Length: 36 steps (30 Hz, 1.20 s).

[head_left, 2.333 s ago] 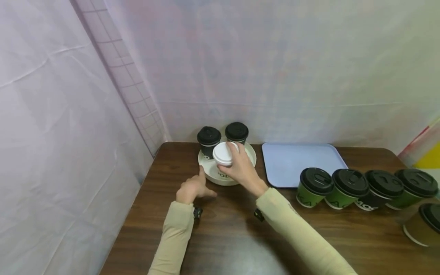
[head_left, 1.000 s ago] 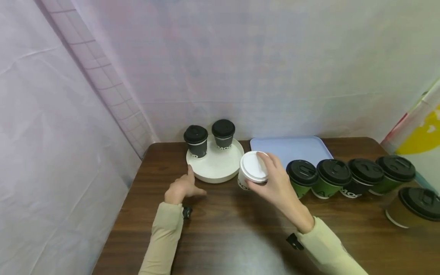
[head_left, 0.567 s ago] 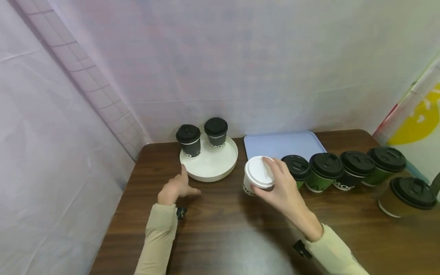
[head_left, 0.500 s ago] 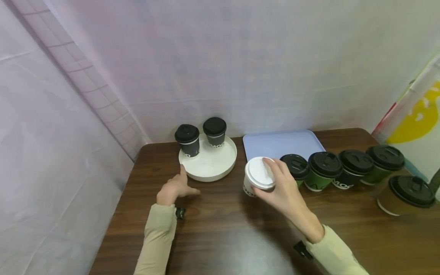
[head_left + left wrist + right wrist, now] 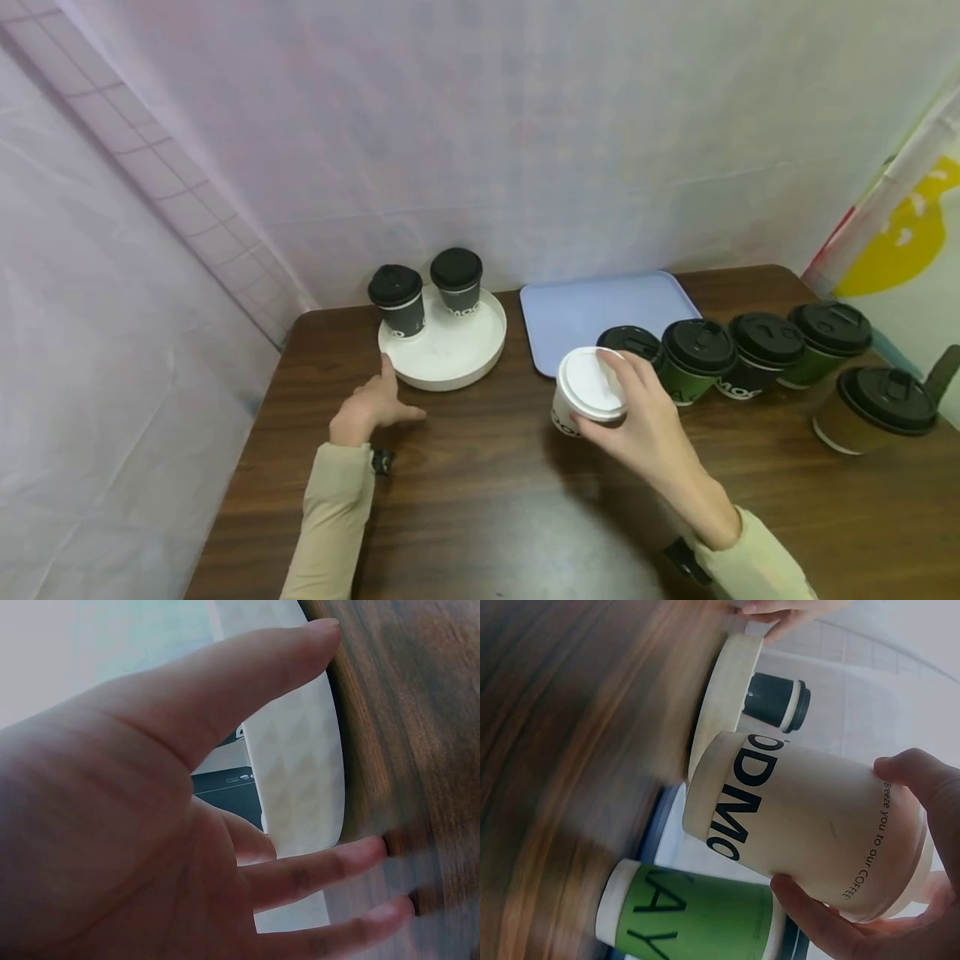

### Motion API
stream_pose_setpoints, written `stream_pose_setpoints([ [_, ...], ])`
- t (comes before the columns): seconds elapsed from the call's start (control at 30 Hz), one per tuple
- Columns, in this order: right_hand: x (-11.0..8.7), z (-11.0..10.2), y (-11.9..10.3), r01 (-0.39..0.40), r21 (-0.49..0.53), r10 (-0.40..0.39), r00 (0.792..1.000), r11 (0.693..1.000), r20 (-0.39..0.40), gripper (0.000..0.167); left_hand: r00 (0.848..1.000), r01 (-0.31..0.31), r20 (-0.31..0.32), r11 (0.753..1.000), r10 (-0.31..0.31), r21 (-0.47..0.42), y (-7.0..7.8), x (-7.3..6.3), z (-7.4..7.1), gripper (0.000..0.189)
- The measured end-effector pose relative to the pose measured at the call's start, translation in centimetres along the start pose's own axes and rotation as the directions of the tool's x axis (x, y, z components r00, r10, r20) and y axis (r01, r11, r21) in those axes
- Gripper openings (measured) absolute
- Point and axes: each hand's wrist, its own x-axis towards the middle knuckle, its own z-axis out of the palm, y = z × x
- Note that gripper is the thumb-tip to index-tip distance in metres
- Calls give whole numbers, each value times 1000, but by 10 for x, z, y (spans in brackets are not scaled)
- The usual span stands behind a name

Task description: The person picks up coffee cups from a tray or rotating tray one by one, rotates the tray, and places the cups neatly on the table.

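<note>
White-lidded coffee cup [image 5: 810, 817] hangs above the table [image 5: 465, 500] — I have the right hand [image 5: 654, 425] gripping it high, likely keeping its base [image 5: 709, 787] clear; the left hand [image 5: 367, 410], well apart, lies outstretched beside the round white tray [image 5: 450, 362], perhaps steadying it.

White cup [image 5: 585, 387] partly covered by right fingers [image 5: 637, 375], green cup [image 5: 697, 911] clipped by the right wrist view's lower edge, dark cup [image 5: 225, 789] mostly hidden behind left fingers [image 5: 315, 877], its small print unreadable, sleeves [image 5: 330, 508] cut off below.

White cup [image 5: 810, 817]: "ODMO", "Breeze you to our COFFEE"; green cup [image 5: 705, 913]: "AY".
</note>
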Motion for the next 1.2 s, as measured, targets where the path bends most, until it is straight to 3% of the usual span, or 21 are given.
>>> stream_pose_setpoints([
  [0.37,-12,-28,3,-22,-20,22,1000,1000,-14,81,1000,-12,6,1000,12,12,-1,-1,-2,129],
  [0.6,-23,-51,18,-16,-82,13,999,996,-41,83,1000,-15,4,999,14,29,0,1,-1,129],
  [0.9,-36,-78,43,-102,-162,89,992,982,-85,83,1000,-9,16,1000,9,19,1,1,1,127],
  [1.2,-48,-97,77,-245,-208,216,964,947,-154,84,1000,-13,7,1000,12,27,1,3,2,128],
])
